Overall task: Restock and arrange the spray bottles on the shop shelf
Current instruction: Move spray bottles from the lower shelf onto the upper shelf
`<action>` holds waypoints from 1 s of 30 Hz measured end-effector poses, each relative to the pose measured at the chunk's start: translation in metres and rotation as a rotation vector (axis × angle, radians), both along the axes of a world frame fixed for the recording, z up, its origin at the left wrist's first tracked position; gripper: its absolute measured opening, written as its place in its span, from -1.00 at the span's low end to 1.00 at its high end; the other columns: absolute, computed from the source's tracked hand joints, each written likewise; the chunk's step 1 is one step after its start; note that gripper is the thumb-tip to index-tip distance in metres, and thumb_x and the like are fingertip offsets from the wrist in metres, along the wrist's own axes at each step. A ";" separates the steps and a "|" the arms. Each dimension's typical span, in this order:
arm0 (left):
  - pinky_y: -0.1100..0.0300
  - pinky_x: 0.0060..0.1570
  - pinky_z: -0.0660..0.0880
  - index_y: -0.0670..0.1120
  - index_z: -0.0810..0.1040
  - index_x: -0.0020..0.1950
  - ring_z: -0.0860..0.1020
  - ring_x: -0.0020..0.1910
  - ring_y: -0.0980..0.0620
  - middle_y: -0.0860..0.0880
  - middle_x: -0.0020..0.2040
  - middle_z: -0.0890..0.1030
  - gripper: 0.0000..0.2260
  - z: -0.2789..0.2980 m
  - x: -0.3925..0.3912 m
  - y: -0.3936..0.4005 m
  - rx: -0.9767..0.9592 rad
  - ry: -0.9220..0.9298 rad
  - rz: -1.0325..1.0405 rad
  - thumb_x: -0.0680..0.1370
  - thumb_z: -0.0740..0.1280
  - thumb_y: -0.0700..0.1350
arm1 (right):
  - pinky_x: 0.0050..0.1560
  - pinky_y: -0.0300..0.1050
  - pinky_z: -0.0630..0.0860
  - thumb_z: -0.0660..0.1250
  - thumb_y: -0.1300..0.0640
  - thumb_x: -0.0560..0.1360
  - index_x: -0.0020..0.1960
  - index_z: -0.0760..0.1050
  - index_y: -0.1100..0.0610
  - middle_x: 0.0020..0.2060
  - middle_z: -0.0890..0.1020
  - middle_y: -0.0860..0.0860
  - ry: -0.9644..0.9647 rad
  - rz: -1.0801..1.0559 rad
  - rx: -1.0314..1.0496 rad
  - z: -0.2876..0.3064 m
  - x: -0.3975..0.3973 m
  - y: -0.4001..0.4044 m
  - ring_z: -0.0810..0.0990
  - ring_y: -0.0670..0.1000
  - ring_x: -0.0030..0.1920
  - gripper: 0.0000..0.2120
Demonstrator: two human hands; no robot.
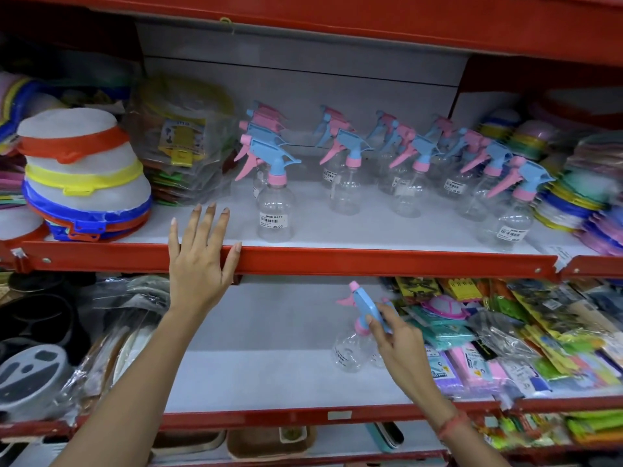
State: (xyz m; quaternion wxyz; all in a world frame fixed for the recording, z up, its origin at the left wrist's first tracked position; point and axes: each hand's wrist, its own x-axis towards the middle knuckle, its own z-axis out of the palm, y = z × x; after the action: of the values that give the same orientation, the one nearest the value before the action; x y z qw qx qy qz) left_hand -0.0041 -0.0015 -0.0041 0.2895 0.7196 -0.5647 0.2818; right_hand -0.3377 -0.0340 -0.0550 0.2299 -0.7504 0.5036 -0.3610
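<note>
Several clear spray bottles with blue and pink trigger heads stand in rows on the upper shelf [337, 230]; the front left one [275, 210] is nearest the red edge, and another [512, 224] stands at the front right. My left hand [199, 261] rests flat on that shelf's red front lip, fingers spread, holding nothing. On the lower shelf [269, 375] my right hand [394, 335] grips the blue trigger head of a tilted spray bottle [352, 352]. A second clear bottle seems partly hidden behind that hand.
Stacked lidded plastic containers [84, 183] and packed goods [182, 143] fill the upper shelf's left. Coloured stacks [580, 197] crowd its right. Packaged items [505, 332] cover the lower shelf's right; wrapped plates [111, 342] sit at its left.
</note>
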 end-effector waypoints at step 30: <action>-0.18 0.53 0.03 -0.06 0.33 0.52 0.28 0.53 -0.15 -0.14 0.53 0.36 -0.47 0.004 -0.007 0.010 0.057 0.082 -0.007 0.63 -0.03 0.16 | -0.46 -0.11 0.27 0.15 -0.03 0.61 0.29 0.45 0.15 -0.34 0.54 0.12 -0.168 -0.083 -0.345 0.173 0.062 -0.125 0.43 0.11 -0.37 -0.64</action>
State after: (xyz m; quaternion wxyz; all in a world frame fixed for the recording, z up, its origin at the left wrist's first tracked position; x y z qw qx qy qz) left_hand -0.0109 0.0081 0.0000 0.2926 0.7366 -0.5627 0.2350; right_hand -0.2760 -0.1585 0.1177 0.1242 -0.7243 0.4439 -0.5126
